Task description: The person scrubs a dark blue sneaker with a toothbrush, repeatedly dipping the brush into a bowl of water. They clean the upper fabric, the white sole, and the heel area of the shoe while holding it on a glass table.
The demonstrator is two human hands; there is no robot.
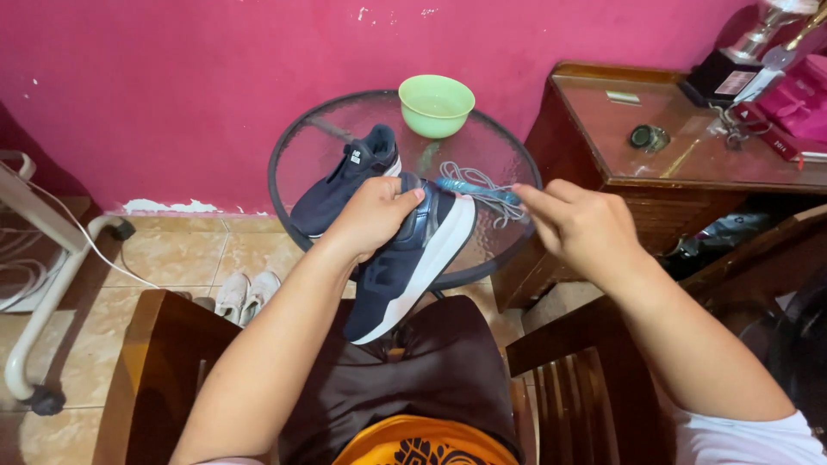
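— Shoes first, counted from the round glass table (297, 146): how many?

— Two navy ones with white soles. One navy shoe (405, 263) is held up in front of the table's near edge, above the person's lap; the second navy shoe (345, 185) lies on the glass. A pair of small white shoes (245, 294) sits on the tiled floor, left of the table and lower down.

— And the hands?

— The left hand (372, 215) is closed round the held shoe, fingers curled over its upper. The right hand (577, 226) is at the table's right edge, fingers pinched on one blue brush (469, 187) — its tip points toward the shoe's top.

— What else is on the glass?

— One loose grey shoelace (478, 185), bunched just behind the brush, and one pale green bowl (436, 105) at the far edge by the pink wall.

— Beyond the table?

— To its right, one wooden cabinet (603, 138) with a glass top; a trophy (745, 56) stands at its far corner.
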